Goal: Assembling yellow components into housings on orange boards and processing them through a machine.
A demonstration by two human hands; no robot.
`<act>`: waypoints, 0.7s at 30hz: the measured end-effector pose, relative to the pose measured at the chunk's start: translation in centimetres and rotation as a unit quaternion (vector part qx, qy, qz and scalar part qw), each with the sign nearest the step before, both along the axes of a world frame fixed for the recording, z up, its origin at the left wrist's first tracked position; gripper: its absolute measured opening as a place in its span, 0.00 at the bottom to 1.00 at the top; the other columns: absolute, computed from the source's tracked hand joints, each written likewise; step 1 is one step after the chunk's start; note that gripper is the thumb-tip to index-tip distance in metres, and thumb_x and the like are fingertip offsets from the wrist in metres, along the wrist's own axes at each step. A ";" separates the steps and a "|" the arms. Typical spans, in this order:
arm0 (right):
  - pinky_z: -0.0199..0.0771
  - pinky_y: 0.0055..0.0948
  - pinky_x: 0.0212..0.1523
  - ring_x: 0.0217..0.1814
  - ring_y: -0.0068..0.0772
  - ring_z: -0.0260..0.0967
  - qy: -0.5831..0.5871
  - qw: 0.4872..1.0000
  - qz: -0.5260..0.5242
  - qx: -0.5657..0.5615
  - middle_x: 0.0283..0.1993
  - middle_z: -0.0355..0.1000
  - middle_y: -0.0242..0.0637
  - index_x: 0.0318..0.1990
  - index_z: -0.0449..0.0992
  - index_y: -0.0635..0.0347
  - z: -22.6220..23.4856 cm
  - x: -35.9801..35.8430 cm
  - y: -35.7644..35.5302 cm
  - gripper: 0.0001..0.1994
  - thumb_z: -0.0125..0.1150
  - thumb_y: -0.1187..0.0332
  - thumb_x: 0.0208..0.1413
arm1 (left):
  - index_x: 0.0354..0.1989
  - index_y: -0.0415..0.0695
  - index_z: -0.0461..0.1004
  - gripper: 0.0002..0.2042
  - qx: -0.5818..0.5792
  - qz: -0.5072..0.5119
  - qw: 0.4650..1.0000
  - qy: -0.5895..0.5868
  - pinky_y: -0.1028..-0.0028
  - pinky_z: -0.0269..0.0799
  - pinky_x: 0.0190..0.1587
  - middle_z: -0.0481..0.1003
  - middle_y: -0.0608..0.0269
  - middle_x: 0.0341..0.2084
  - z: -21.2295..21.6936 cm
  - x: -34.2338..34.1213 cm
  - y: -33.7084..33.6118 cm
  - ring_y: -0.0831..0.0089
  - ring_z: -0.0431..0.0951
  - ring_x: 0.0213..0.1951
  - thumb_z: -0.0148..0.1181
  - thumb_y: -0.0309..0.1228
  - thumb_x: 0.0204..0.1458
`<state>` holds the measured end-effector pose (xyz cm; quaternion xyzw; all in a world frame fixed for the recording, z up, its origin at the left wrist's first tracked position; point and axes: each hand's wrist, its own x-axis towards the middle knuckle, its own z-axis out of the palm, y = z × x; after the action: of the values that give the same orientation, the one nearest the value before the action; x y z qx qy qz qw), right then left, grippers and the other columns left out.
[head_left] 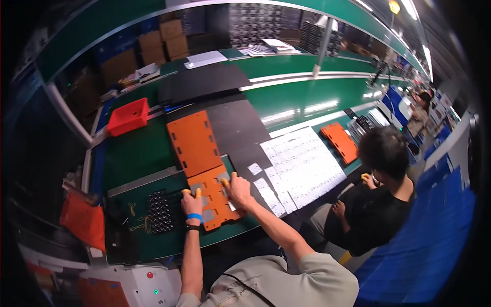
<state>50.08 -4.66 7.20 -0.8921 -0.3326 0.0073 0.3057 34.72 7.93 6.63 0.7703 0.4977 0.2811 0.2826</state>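
An orange fixture (210, 217) with slots and several grey flat pieces lies before me on the green bench. Joined to its far end or touching it is an orange panel (193, 143) with dark slots along its sides. At the fixture's left edge is my left hand (192, 204), its yellow-covered thumb and finger closed about that edge. Over the fixture's right side, my right hand (239, 191) has curled fingers, with a yellow fingertip at a grey piece; what it pinches is hidden. A small white strip (231, 206) shows below the right hand.
Left of the fixture stands a black tray of small round parts (160, 212), beside thin yellow bands (147, 223). White sheets of parts (304, 166) and another orange fixture (339, 142) lie to the right. A red bin (128, 116) is at far left. A co-worker (381, 204) sits close on my right.
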 end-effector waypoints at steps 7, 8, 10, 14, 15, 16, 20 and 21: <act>0.73 0.53 0.30 0.31 0.62 0.74 0.010 0.999 -0.019 0.024 0.26 0.74 0.56 0.32 0.71 0.65 -2.0 2.3 0.8 0.18 0.58 0.56 0.60 | 0.31 0.39 0.67 0.17 -0.014 -0.033 0.999 -0.028 0.53 0.70 0.33 0.76 0.43 0.24 0.1 1.2 0.1 0.42 0.77 0.31 0.65 0.40 0.55; 0.73 0.53 0.31 0.32 0.61 0.74 0.032 0.998 -0.022 0.043 0.26 0.74 0.55 0.32 0.72 0.64 -2.1 2.6 0.7 0.17 0.59 0.56 0.60 | 0.31 0.39 0.67 0.16 -0.028 -0.029 0.999 -0.026 0.52 0.70 0.33 0.76 0.43 0.24 0.2 1.5 0.1 0.41 0.77 0.32 0.63 0.40 0.57; 0.72 0.54 0.34 0.34 0.61 0.74 0.075 0.995 -0.019 0.059 0.28 0.75 0.53 0.32 0.75 0.62 -1.6 2.6 1.0 0.16 0.60 0.56 0.60 | 0.33 0.40 0.67 0.15 0.021 -0.019 0.999 0.015 0.49 0.69 0.34 0.77 0.41 0.26 -0.2 1.4 0.3 0.39 0.77 0.34 0.56 0.40 0.62; 0.72 0.51 0.34 0.34 0.62 0.74 0.089 0.988 -0.001 0.125 0.28 0.74 0.55 0.34 0.76 0.65 1.1 3.2 1.3 0.15 0.61 0.59 0.59 | 0.36 0.39 0.68 0.15 0.007 -0.010 0.999 0.050 0.46 0.70 0.36 0.77 0.37 0.29 -0.6 2.0 0.9 0.37 0.77 0.36 0.49 0.41 0.65; 0.72 0.50 0.34 0.34 0.62 0.74 0.083 0.981 -0.011 0.173 0.28 0.74 0.56 0.35 0.78 0.65 2.6 3.9 1.6 0.14 0.62 0.60 0.58 | 0.36 0.39 0.68 0.15 0.007 -0.011 0.999 0.049 0.46 0.70 0.36 0.77 0.37 0.29 -0.7 2.0 1.1 0.37 0.77 0.36 0.49 0.40 0.65; 0.72 0.49 0.34 0.34 0.61 0.74 0.116 0.978 -0.036 0.171 0.29 0.75 0.56 0.34 0.78 0.67 3.9 5.2 2.0 0.15 0.63 0.60 0.57 | 0.36 0.38 0.68 0.15 0.007 -0.012 0.999 0.050 0.47 0.70 0.36 0.77 0.37 0.29 -1.0 1.8 1.5 0.37 0.77 0.36 0.50 0.40 0.65; 0.74 0.54 0.36 0.35 0.62 0.74 -0.040 0.982 -0.106 0.149 0.31 0.76 0.55 0.32 0.77 0.63 4.2 15.6 4.8 0.12 0.58 0.62 0.58 | 0.36 0.39 0.68 0.10 0.015 -0.016 1.000 0.014 0.47 0.70 0.35 0.77 0.38 0.29 0.1 1.2 1.6 0.39 0.77 0.35 0.47 0.33 0.64; 0.74 0.54 0.35 0.35 0.61 0.75 -0.065 0.988 -0.090 0.105 0.29 0.76 0.55 0.34 0.76 0.62 3.4 18.7 5.7 0.11 0.57 0.62 0.59 | 0.36 0.39 0.68 0.10 0.001 -0.019 1.000 0.006 0.48 0.71 0.35 0.77 0.39 0.29 0.9 1.3 1.3 0.39 0.77 0.36 0.47 0.34 0.65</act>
<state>68.78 1.08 10.63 -0.8800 -0.2689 -0.1136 0.3748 35.97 9.25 7.55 0.7814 0.4846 0.2716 0.2842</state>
